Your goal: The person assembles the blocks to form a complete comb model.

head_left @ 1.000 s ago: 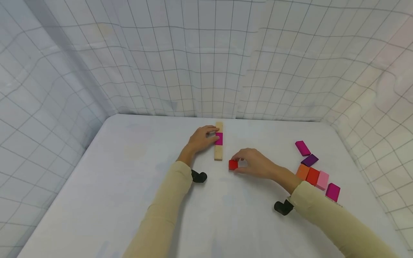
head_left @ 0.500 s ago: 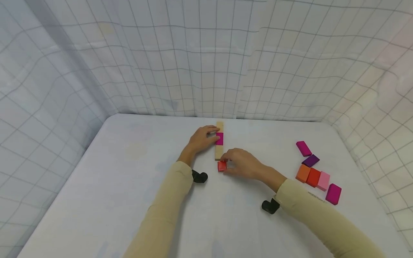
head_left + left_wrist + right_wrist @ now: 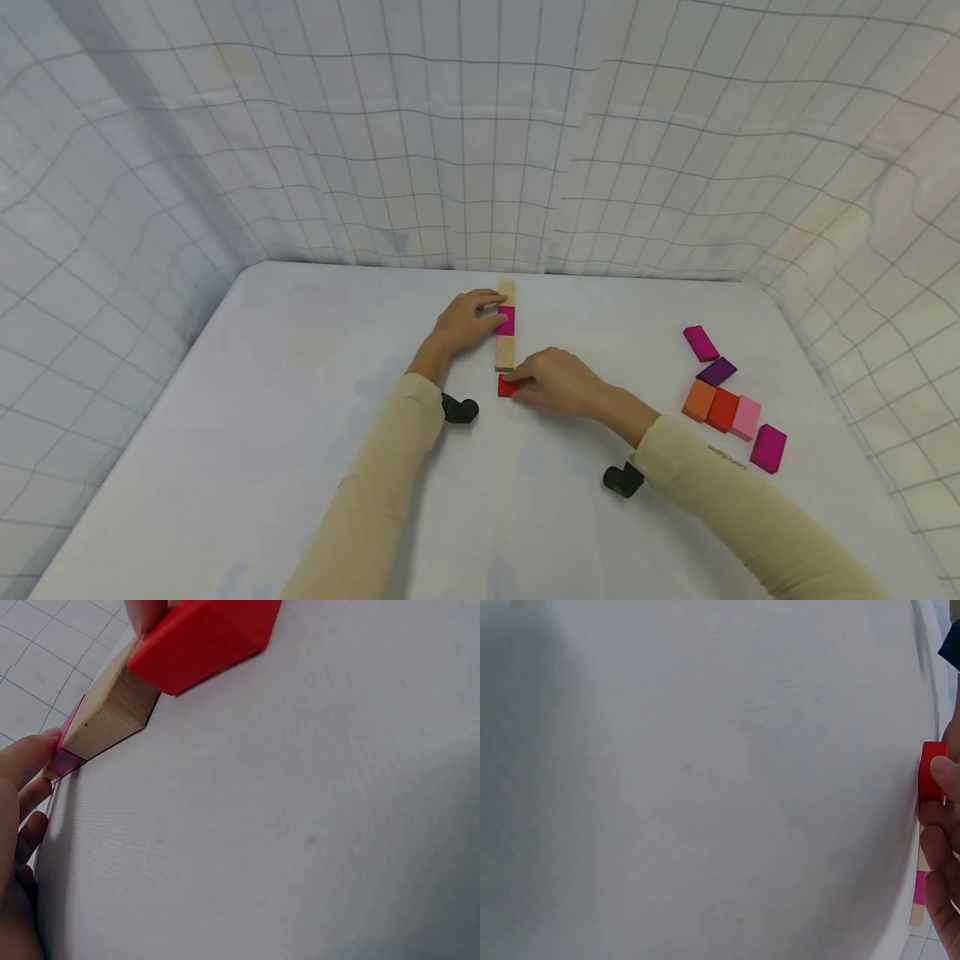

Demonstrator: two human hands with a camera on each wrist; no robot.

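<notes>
In the head view a row of blocks runs away from me: a near wooden block (image 3: 505,353), a magenta block (image 3: 506,322) and a far wooden block (image 3: 507,291). My left hand (image 3: 467,322) lies at the row's left side, its thumb touching the magenta block and its fingers by the far wooden one. With thumb and fingers my right hand (image 3: 561,382) pinches a red block (image 3: 506,387) just in front of the row's near end. A narrow gap shows between this red block (image 3: 206,645) and the wooden block (image 3: 112,709) in the left wrist view.
At the table's right lie several loose blocks: magenta (image 3: 701,343), purple (image 3: 716,372), orange (image 3: 699,401), red (image 3: 723,409), pink (image 3: 746,417) and another magenta block (image 3: 768,448). A white grid-patterned curtain (image 3: 480,150) surrounds the white table (image 3: 262,467).
My right hand has carried the red block left, up to the near end of the row. The left hand has stayed in place at the row.
</notes>
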